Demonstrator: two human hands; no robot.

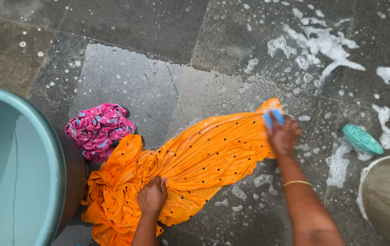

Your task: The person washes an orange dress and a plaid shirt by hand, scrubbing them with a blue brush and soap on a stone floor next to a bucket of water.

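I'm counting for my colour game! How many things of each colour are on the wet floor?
Orange: 1, the cloth, pinned by the left hand
Pink: 1, the bundle
Blue: 1, the bar in the right hand
Green: 2, the tub and the brush
Beige: 1, the bucket
Total: 6
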